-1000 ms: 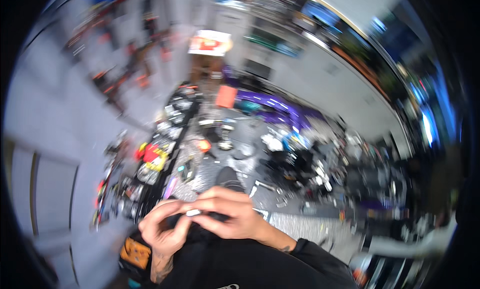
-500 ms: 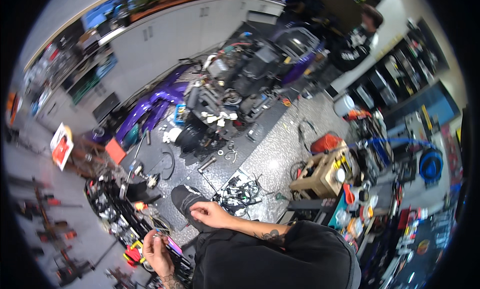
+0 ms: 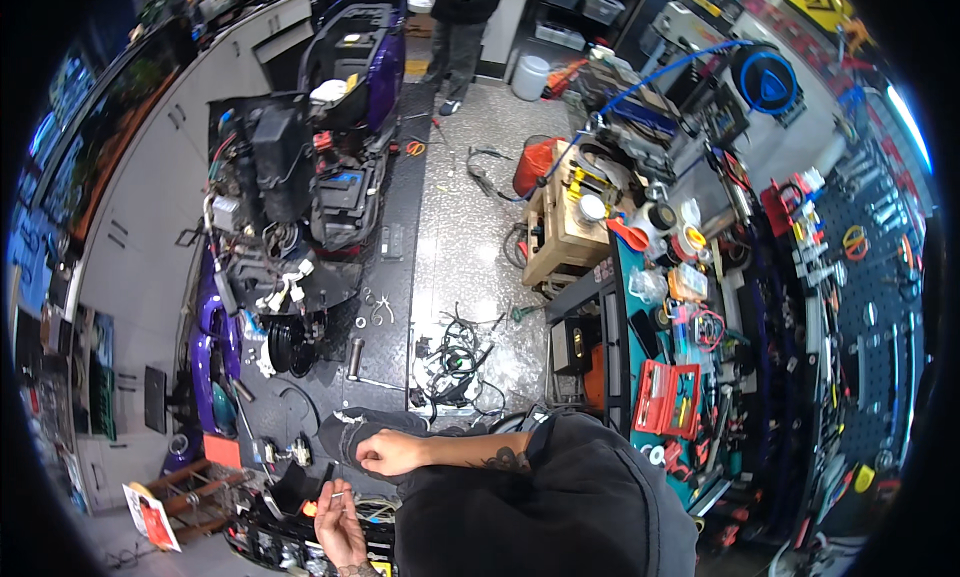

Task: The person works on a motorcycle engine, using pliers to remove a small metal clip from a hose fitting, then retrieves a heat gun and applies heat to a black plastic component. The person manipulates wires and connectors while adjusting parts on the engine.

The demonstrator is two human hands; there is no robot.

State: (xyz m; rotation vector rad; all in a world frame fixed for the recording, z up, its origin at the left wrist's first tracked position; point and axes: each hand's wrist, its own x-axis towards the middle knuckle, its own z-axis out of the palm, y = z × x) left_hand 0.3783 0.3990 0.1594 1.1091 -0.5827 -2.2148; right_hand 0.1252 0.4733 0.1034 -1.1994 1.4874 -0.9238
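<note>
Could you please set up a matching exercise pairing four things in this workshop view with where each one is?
Things:
1. stripped purple scooter
2. red socket case
3. tangle of black wires
4. blue hose reel

Places:
A. loose on the floor, ahead of the hands
B. lying open on the workbench, right
C. on the wall, upper right
D. on the dark mat, left

Pairs: 1-D, 2-B, 3-A, 4-C

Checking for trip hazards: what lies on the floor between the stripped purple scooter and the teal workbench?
In the head view, a tangle of black wiring lies between the scooter and the workbench.
</note>
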